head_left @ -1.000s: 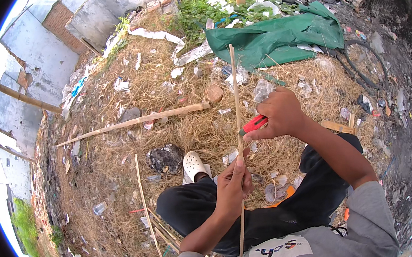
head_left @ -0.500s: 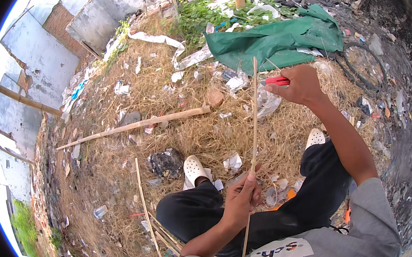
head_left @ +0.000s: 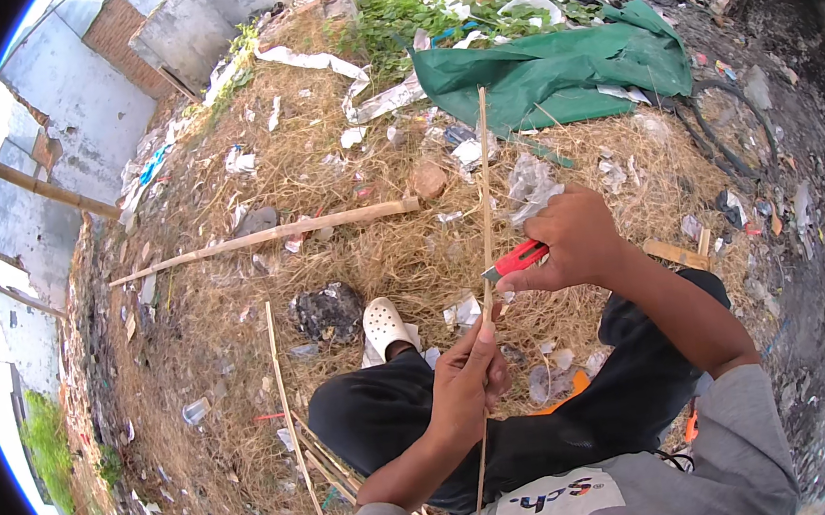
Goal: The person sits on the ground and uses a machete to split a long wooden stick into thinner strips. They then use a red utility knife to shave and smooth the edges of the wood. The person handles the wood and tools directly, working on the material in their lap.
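My left hand grips a long thin bamboo strip near its middle, thumb pressed along it. The strip stands out away from me over my lap, its lower end beside my shirt. Closed round a red utility knife, my right hand is just right of the strip, above the left hand. The knife's tip is at the strip's edge; whether the blade cuts into it I cannot tell.
A thick bamboo piece lies on the dry grass ahead, with more thin strips left of my legs. Beyond are a dark rock, a green tarp, scattered litter and a black hose. Broken walls stand at the far left.
My right hand and the knife have come down along the strip toward my left hand. The strip's far end has shifted left, and my left hand has moved slightly left.
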Demonstrator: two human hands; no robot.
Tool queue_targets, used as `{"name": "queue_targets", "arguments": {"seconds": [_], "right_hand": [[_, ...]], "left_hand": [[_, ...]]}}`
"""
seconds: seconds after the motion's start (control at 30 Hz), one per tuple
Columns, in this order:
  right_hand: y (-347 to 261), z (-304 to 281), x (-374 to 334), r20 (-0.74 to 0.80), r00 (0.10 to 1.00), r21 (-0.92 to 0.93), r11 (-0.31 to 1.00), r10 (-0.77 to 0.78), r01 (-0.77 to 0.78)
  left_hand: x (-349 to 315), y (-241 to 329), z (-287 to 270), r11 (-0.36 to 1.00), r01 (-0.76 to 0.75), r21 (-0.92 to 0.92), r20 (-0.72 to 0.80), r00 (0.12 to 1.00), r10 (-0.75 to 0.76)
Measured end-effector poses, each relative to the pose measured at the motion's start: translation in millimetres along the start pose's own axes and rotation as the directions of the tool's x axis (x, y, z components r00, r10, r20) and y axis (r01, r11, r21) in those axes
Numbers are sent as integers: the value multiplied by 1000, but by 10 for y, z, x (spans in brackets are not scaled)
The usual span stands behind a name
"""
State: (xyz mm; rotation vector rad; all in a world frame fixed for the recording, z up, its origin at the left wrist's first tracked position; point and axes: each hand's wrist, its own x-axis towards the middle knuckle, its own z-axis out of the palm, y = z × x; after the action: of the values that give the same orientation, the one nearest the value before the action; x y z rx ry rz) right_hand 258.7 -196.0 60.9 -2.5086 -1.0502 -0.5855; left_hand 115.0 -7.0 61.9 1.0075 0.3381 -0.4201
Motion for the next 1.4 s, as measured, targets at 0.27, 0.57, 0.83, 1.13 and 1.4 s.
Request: {"name": "queue_targets", "arguments": {"seconds": [0.27, 0.57, 0.83, 1.13, 1.4], "right_hand": [[79, -27, 17, -3, 999, -30, 999, 37, -37], [334, -93, 144, -76, 995, -63, 995, 69, -74], [409, -118, 210, -130, 991, -135, 991, 7, -25], [862, -272, 341, -150, 945, -225, 921, 290, -318], [1423, -376, 259, -154, 732, -100, 727, 663, -679]], "left_hand": [[-1, -60, -11, 1000, -13, 26, 42, 999, 12], [-20, -153, 26, 1000, -15, -13, 64, 998, 16], [-61, -190, 27, 999, -16, 33, 97, 995, 13], [-150, -237, 118, 994, 67, 83, 154, 985, -79], [-251, -320, 113, 974, 168, 149, 241, 950, -201]]}}
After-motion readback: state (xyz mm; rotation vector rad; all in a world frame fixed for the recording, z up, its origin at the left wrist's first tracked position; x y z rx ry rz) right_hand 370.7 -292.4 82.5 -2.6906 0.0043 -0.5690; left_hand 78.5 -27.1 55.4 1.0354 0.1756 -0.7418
